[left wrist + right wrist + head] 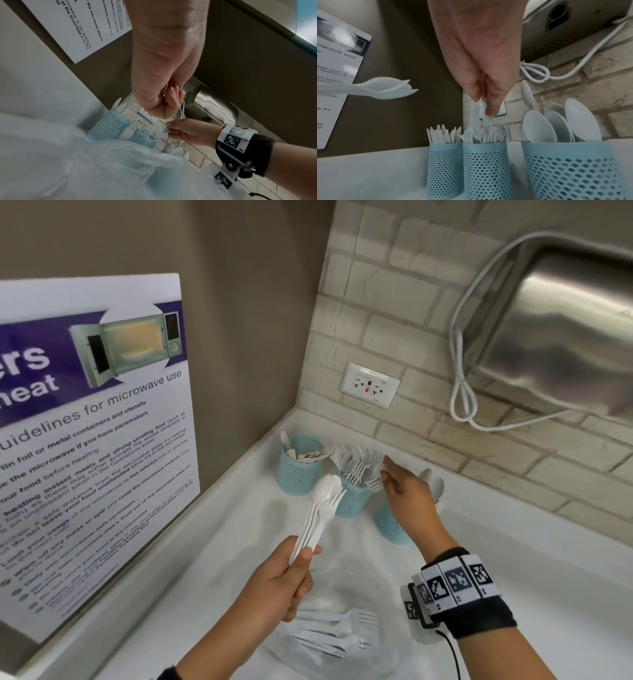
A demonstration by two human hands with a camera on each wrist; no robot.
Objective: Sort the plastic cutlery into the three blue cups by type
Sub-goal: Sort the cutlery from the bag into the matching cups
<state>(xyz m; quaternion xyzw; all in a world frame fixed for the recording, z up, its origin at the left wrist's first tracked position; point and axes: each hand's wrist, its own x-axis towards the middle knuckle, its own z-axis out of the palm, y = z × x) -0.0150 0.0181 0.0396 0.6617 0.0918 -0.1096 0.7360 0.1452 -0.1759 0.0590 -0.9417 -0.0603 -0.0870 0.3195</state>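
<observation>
Over the middle cup (485,166) at the tabletop's back corner, our right hand (407,494) pinches a fork (476,115) by its handle, tines down among the forks already there. Our left hand (277,580) clamps a mixed bundle (320,508) of spoons and forks by the handles. They look light, stiff and slick, so we judge the handles the safest hold. Knives fill the left cup (444,169), spoons the right cup (570,171). A plastic bag (329,635) blurs the remaining cutlery.

Knife cup (298,470) leftmost, fork cup (352,494) middle, spoon cup (390,525) right, bag (335,642) in front
</observation>
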